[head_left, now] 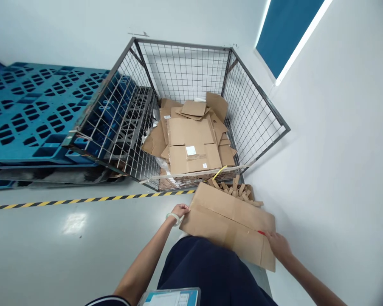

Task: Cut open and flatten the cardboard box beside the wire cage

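A brown cardboard box (223, 212), folded flat, lies tilted in front of my body with a taped seam along it. At its left edge, my left hand (181, 210) pinches the cardboard between thumb and fingers. My right hand (279, 245) is closed on a slim red tool, which looks like a box cutter (261, 232). The tool's tip points left over the seam near the box's right end. Its blade is too small to make out. Behind the flat box, a carton of cardboard strips (242, 191) is partly covered.
A wire mesh cage (185, 63) holds a pile of flattened cardboard (191, 131). Blue plastic pallets (45, 106) are stacked to its left. Yellow-black floor tape (92, 200) runs before the cage. A white wall (338, 170) rises close on the right.
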The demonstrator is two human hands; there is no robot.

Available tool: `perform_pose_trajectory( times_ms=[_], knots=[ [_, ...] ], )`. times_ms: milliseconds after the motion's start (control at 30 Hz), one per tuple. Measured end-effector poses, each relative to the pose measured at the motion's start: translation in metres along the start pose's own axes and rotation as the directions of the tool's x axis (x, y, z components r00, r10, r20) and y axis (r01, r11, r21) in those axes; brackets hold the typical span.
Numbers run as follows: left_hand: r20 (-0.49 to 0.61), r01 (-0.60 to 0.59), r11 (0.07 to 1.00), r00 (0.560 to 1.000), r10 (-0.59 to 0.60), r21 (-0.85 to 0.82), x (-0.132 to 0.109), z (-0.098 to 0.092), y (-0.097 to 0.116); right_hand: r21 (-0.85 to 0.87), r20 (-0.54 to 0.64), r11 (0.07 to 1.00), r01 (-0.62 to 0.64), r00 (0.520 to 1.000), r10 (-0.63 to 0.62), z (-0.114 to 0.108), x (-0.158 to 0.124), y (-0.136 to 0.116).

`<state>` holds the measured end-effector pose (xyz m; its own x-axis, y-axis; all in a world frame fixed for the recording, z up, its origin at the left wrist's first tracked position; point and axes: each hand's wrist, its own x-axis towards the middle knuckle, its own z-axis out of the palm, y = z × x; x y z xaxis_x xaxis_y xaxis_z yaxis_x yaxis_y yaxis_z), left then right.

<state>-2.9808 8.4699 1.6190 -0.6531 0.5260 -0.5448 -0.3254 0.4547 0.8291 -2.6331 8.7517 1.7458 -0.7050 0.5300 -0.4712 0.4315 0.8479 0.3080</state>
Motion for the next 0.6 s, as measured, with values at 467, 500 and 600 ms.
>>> perform_pose_trajectory(
  times_ms=[467,500,600],
  knots=[
    [0.127,0.013,0.997,0.992,-0.022,0.07,-0.007,0.02,0.036,0.05,0.011,0.987,-0.154,0.988,0.154,-0.001,0.014,-0.023],
    [0.138,-0.004,0.998,0.99,-0.005,0.069,-0.008,0.021,0.037,0.051,0.006,0.987,-0.15,0.989,0.15,0.0,0.01,-0.016],
    [0.166,-0.047,0.997,0.985,0.036,0.065,-0.012,0.017,0.039,0.062,-0.001,0.982,-0.181,0.983,0.182,0.006,-0.015,0.021]
  ],
)
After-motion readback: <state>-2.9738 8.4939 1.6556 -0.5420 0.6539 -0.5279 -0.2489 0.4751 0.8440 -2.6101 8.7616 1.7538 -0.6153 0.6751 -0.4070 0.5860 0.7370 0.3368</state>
